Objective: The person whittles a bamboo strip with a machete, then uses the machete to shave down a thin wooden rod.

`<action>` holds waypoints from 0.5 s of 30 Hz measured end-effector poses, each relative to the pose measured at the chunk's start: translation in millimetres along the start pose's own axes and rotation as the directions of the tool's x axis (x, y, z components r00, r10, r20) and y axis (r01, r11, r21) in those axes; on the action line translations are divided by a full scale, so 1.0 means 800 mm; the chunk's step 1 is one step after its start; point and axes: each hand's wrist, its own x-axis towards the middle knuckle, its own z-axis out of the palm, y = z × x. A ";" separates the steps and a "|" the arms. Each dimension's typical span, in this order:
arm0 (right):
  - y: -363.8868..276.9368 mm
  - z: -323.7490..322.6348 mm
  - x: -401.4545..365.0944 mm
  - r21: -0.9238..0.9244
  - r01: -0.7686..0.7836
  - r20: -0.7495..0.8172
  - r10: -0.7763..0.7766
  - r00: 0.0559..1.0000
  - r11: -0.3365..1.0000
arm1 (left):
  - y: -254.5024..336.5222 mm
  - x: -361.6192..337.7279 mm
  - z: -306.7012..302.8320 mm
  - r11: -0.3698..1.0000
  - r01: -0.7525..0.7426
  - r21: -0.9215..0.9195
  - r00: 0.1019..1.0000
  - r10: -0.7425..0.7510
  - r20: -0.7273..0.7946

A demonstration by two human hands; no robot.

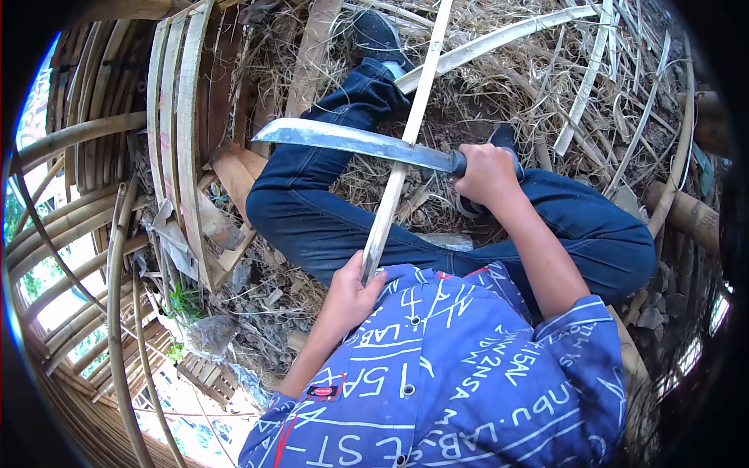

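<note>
My left hand (353, 290) is closed round the near end of a long, pale bamboo strip (421, 97), close to my shirt. The strip slants up and away between my bent legs. My right hand (488, 175) grips the dark handle of a machete (335, 139). Its broad blade lies across the strip, pointing left over my knee, and appears to touch it about halfway along. Where exactly the edge meets the strip is hard to make out.
Split bamboo slats (189, 117) lean at the left, beside a bamboo pole frame (117, 281). Fine shavings (499, 86) cover the ground ahead. Another curved strip (499, 39) and a short slat (581, 109) lie there. A thick bamboo pole (686, 212) is at the right.
</note>
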 end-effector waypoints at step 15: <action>0.044 -0.029 0.070 0.066 -0.184 -0.127 0.192 0.973 0.981 | -0.006 -0.016 -0.014 0.998 0.027 -0.052 0.999 -0.025 0.033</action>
